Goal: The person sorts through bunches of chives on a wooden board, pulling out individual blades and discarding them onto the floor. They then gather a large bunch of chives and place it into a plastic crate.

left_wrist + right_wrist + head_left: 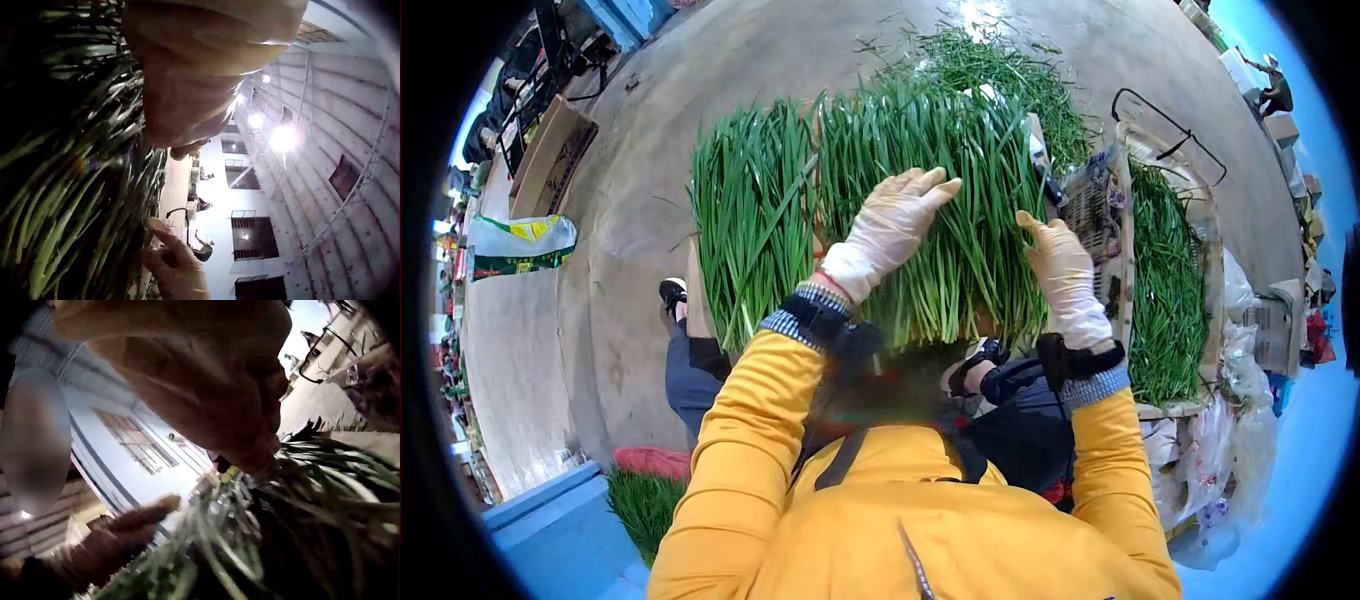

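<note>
A broad pile of long green garlic chives [930, 200] lies in front of me, its pale stem ends toward my body. My left hand [890, 230], in a pale glove, rests over the middle of this pile with its fingers extended toward the right. At the right edge of the pile is my gloved right hand [1062, 270], fingers pointing in at the leaves. In the right wrist view, loose chive stems [219, 550] show below the right hand [194, 381]. A second bundle of chives [750, 220] lies beside the pile on the left.
To the right stands a crate [1125, 290] filled with more chives [1168, 290]. Scattered chives [1010, 80] cover the floor behind the pile. A cardboard box [550, 160] and a plastic bag [520, 245] are at the left. Another person [1275, 85] is far right.
</note>
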Available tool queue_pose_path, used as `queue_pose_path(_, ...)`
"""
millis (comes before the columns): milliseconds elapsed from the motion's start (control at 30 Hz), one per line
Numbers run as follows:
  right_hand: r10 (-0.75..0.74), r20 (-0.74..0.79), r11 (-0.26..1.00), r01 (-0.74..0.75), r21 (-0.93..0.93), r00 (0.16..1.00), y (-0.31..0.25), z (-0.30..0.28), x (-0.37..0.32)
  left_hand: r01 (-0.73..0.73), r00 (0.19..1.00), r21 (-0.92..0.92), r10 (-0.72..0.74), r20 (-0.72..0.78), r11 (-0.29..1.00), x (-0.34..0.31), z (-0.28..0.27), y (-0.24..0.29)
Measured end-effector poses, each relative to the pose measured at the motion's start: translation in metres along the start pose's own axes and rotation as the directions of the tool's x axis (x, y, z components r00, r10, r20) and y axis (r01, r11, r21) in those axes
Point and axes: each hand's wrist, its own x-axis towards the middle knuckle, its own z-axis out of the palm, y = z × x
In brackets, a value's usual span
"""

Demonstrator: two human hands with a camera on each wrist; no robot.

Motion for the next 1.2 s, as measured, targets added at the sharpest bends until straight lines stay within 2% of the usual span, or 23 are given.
queue_pose_path(167,-0.044,-0.02,0.997,0.045,0.064,0.999,0.008,0.025,0.001,-0.101,0.995,0.113,0.102,0.001,0.988,0.014,0.009,0.01)
queue_pose_path(267,-0.024,-0.038,0.83,0.041,0.556,0.999,-0.005,-0.027,-0.003,-0.02,0.961,0.061,0.036,-0.274,0.998,0.009,-0.002,-0.027)
queue_pose_path(367,-0.381,0.26,0.604,0.026,0.797,0.887,-0.02,-0.102,0.01,0.102,0.942,-0.096,-0.127,-0.311,0.99,-0.013,-0.039,-0.011)
queue_pose_path(433,-0.596,0.331,0.432,-0.055,0.9,0.732,-0.024,-0.133,0.04,-0.019,0.943,-0.24,-0.063,-0.328,0.97,-0.025,-0.03,0.002)
queue_pose_path(467,-0.337,0.339,0.491,-0.144,0.859,0.878,-0.026,-0.141,0.059,0.002,0.972,-0.139,-0.035,-0.232,0.99,-0.028,-0.029,0.014)
queue_pose_path(500,-0.047,0.322,0.522,-0.252,0.815,0.946,-0.026,-0.144,0.077,0.015,0.991,-0.039,-0.02,-0.131,0.999,-0.032,-0.03,0.026)
queue_pose_path(533,-0.047,0.322,0.527,-0.25,0.812,0.946,-0.012,-0.126,0.089,0.042,0.996,0.122,-0.032,-0.081,0.992,-0.036,-0.029,0.032)
queue_pose_path(567,0.194,0.012,0.863,-0.176,0.474,0.981,0.013,-0.088,0.095,0.043,0.996,0.121,-0.033,-0.084,0.992,-0.041,-0.03,0.031)
queue_pose_path(600,0.23,-0.374,0.97,-0.245,0.008,0.898,0.031,-0.061,0.097,0.096,0.984,0.1,-0.079,-0.158,0.99,-0.048,-0.031,0.022)
queue_pose_path(633,0.057,-0.392,0.994,-0.014,0.111,0.918,0.032,-0.051,0.081,0.158,0.962,0.085,-0.134,-0.238,0.984,-0.059,-0.033,0.01)
queue_pose_path(667,0.06,-0.282,0.987,-0.016,0.157,0.958,0.028,-0.048,0.063,0.164,0.905,-0.166,-0.216,-0.366,0.972,-0.076,-0.028,-0.001)
queue_pose_path(700,0.066,-0.168,0.979,-0.031,0.201,0.984,0.025,-0.046,0.045,0.284,0.841,-0.308,-0.39,-0.374,0.908,-0.096,-0.025,0.004)
queue_pose_path(767,0.245,0.119,0.754,-0.267,0.6,0.962,0.056,-0.012,0.026,0.519,0.684,-0.575,-0.711,-0.164,0.633,-0.123,-0.005,0.007)
queue_pose_path(800,0.279,0.176,0.868,-0.326,0.374,0.944,0.059,0.0,0.017,0.609,0.635,-0.513,-0.759,-0.142,0.605,-0.132,0.013,0.008)
queue_pose_path(833,0.342,0.251,0.808,-0.42,0.414,0.906,0.059,0.019,0.006,0.711,0.516,-0.579,-0.855,0.044,0.399,-0.121,0.007,0.02)
queue_pose_path(900,0.349,0.233,0.797,-0.418,0.437,0.908,0.042,0.033,0.001,0.83,0.364,-0.485,-0.926,0.097,0.275,-0.096,0.001,0.029)
queue_pose_path(967,0.308,0.214,0.756,-0.375,0.537,0.927,0.018,0.049,0.004,0.659,0.414,-0.681,-0.91,-0.026,0.319,-0.071,-0.001,0.037)
queue_pose_path(1033,0.279,0.208,0.804,-0.346,0.484,0.938,-0.007,0.053,0.01,0.446,0.481,-0.86,-0.876,-0.001,0.246,-0.057,0.029,0.024)
queue_pose_path(1067,0.285,0.303,0.736,-0.41,0.538,0.909,-0.026,0.05,0.014,0.51,0.459,-0.848,-0.879,0.125,0.146,-0.047,0.034,0.023)
queue_pose_path(1100,0.286,0.394,0.661,-0.478,0.579,0.873,-0.046,0.044,0.018,0.569,0.435,-0.821,-0.865,0.25,0.049,-0.035,0.039,0.025)
queue_pose_path(1133,0.218,0.416,0.505,-0.467,0.726,0.883,-0.068,0.042,0.021,0.483,0.455,-0.876,-0.857,0.243,0.008,-0.022,0.032,0.038)
queue_pose_path(1167,0.147,0.425,0.324,-0.449,0.832,0.893,-0.083,0.04,0.023,0.586,0.398,-0.809,-0.855,0.333,-0.042,-0.018,0.058,0.028)
queue_pose_path(1200,0.177,0.433,0.169,-0.461,0.871,0.884,-0.085,0.052,0.026,0.515,0.441,-0.842,-0.793,0.42,-0.16,-0.015,0.04,0.034)
